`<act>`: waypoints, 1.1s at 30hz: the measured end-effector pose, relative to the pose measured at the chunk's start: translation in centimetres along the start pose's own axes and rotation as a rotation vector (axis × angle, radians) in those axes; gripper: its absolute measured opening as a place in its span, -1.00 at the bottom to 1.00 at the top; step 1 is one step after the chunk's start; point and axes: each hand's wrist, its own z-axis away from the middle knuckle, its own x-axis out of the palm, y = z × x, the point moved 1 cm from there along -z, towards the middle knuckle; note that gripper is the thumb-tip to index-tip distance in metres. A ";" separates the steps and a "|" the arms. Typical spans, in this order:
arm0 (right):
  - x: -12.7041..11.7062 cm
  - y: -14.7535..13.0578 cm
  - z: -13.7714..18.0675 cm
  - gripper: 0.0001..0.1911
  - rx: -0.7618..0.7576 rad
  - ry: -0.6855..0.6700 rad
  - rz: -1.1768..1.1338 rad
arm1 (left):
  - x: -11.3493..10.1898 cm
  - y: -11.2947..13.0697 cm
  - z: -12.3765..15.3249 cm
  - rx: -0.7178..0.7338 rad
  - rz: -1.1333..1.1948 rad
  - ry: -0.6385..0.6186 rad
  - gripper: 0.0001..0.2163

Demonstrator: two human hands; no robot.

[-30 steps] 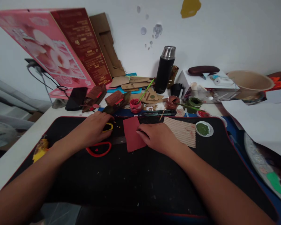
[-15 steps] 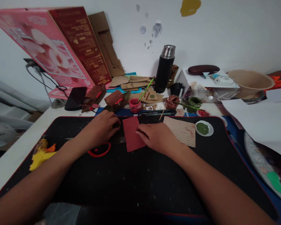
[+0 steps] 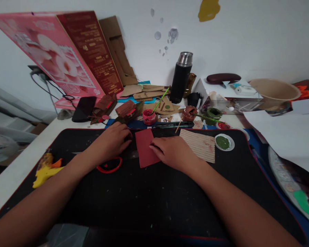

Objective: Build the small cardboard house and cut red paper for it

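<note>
A red piece of card [image 3: 146, 151] lies on the black mat [image 3: 144, 199] between my hands. My right hand [image 3: 171, 151] rests over its right edge, thumb and fingers drawn together above the card; anything in them is hidden. To the card's left, my left hand [image 3: 115, 137] stays low over the mat with curled fingers, and what they grip cannot be made out. Scissors with a red handle [image 3: 110, 168] lie under and beside the left wrist. Right of my right hand is a corrugated cardboard piece [image 3: 199, 144] with reddish smears.
A lid of green paint [image 3: 223, 142] sits at right. Behind stand a red paint jar [image 3: 149, 117], a brown paint jar [image 3: 189, 112], a green paint jar [image 3: 213, 116], a utility knife [image 3: 173, 125] and a black thermos [image 3: 180, 80]. A yellow object [image 3: 46, 174] lies at left.
The view has tilted slightly, so the scene sits a little lower. Both hands and the red card hold nearly the same places.
</note>
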 end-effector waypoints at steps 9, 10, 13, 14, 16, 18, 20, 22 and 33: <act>0.0 0.2 0.0 -0.77 -0.006 0.013 -0.014 | -0.5 1.5 0.0 0.003 0.115 0.041 -0.87; 0.0 0.3 0.0 -0.76 -0.009 0.024 -0.016 | -0.4 1.7 0.0 0.009 0.119 0.031 -0.87; -0.2 0.4 0.2 -0.75 -0.021 0.040 -0.024 | -0.2 2.0 -0.3 0.018 0.132 0.017 -0.88; -0.4 0.4 0.3 -0.75 -0.029 0.037 -0.029 | -0.1 2.0 -0.4 0.019 0.137 0.017 -0.88; -0.7 0.1 0.5 -0.75 -0.047 0.015 -0.043 | -0.1 1.9 -0.5 0.014 0.150 0.024 -0.88; -1.1 -0.2 0.6 -0.76 -0.053 -0.026 -0.049 | -0.1 1.8 -0.4 0.004 0.168 0.032 -0.88; -1.4 -0.4 0.8 -0.76 -0.044 -0.064 -0.043 | -0.3 1.8 -0.2 -0.007 0.200 0.041 -0.88; -1.7 -0.2 0.9 -0.75 -0.028 -0.063 -0.034 | -0.6 2.0 0.2 -0.015 0.239 0.040 -0.89; -2.6 1.3 1.0 -0.68 0.074 -0.110 -0.005 | -0.1 3.5 2.2 -0.010 0.241 0.009 -0.93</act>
